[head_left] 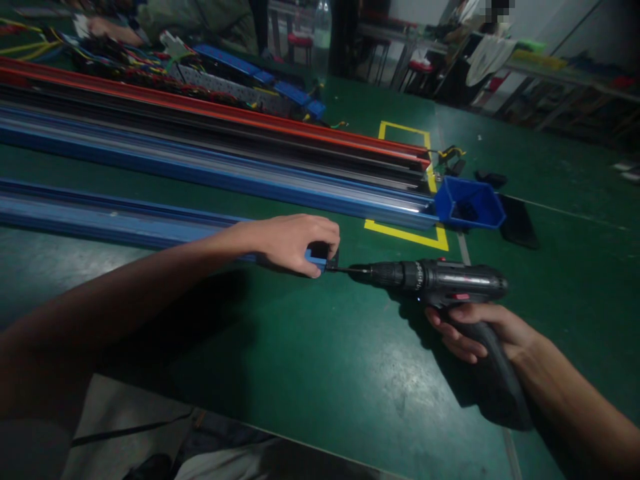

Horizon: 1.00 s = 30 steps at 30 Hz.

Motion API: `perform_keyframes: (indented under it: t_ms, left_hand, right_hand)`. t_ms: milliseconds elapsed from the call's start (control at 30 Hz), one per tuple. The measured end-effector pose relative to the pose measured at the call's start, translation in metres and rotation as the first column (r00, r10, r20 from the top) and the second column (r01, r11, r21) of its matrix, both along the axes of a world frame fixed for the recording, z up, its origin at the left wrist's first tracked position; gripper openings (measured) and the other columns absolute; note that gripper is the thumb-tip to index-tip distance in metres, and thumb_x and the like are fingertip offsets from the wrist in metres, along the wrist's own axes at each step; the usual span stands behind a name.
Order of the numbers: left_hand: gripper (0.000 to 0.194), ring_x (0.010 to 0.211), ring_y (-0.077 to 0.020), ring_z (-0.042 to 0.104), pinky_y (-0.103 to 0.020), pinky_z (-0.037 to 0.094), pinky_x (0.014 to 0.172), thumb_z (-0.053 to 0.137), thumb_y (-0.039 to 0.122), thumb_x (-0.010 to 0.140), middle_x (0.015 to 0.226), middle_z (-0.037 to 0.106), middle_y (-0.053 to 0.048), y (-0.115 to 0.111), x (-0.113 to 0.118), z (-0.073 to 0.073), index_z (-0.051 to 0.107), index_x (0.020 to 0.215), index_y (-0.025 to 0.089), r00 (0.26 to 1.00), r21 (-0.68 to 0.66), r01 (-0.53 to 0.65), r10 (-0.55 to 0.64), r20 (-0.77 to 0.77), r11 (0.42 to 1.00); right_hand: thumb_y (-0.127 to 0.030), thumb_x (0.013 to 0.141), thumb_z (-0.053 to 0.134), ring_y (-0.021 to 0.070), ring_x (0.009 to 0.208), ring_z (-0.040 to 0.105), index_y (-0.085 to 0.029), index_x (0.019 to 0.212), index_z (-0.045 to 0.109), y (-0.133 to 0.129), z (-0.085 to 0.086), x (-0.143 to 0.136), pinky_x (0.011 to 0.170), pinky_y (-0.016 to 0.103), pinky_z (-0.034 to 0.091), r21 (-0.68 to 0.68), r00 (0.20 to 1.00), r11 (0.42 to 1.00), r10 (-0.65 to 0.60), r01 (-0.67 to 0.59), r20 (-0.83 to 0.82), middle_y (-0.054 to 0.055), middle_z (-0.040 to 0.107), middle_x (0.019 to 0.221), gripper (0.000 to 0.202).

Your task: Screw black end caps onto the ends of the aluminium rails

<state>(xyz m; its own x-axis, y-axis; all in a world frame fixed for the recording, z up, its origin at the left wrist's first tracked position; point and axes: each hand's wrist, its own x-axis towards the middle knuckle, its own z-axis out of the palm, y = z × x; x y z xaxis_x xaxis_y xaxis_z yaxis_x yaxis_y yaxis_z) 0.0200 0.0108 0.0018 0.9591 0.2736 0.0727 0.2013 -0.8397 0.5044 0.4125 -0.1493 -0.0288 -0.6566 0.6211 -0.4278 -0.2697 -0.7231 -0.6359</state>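
My left hand is closed round the right end of a long blue rail, thumb in front and fingers over the top. A small black end piece sits at that end, partly hidden by the fingers. In my right hand is a black cordless drill, gripped by its handle and lying nearly level. Its long thin bit points left, and the tip meets the black end piece or stops just short; I cannot tell which.
Behind lie another blue rail, black rails and an orange-red rail. A blue bin with dark contents stands at their right end, beside a dark flat object. Yellow tape marks the green table. Wires and a person's hand are farther back.
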Motion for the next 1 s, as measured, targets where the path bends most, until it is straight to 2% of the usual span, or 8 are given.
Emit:
perform_keyframes:
  t_ms: [267, 1000]
  left_hand:
    - [0.021, 0.1, -0.0217, 0.063, -0.031, 0.043, 0.088, 0.079, 0.03, 0.082, 0.104, 0.067, -0.003, 0.0008, -0.0008, -0.0011, 0.067, 0.097, 0.022, 1.0, 0.003, -0.005, 0.005, -0.001, 1.0]
    - [0.021, 0.097, -0.0207, 0.063, -0.03, 0.044, 0.086, 0.079, 0.031, 0.082, 0.102, 0.067, -0.003, 0.0007, -0.0002, -0.0011, 0.067, 0.096, 0.022, 1.0, 0.013, -0.007, 0.007, 0.007, 1.0]
  right_hand:
    - [-0.023, 0.096, 0.071, 0.0046, 0.045, 0.055, -0.007, 0.107, 0.078, -0.0001, -0.0009, 0.0027, 0.052, 0.02, 0.059, -0.003, 1.0, 1.0, 0.002, -0.002, 0.027, 0.004, 0.069, 0.077, 0.021]
    - [-0.025, 0.094, 0.075, 0.0048, 0.044, 0.058, -0.006, 0.11, 0.081, 0.0022, 0.0002, -0.0003, 0.052, 0.02, 0.061, -0.005, 0.999, 1.0, 0.006, -0.005, 0.031, 0.005, 0.072, 0.079, 0.025]
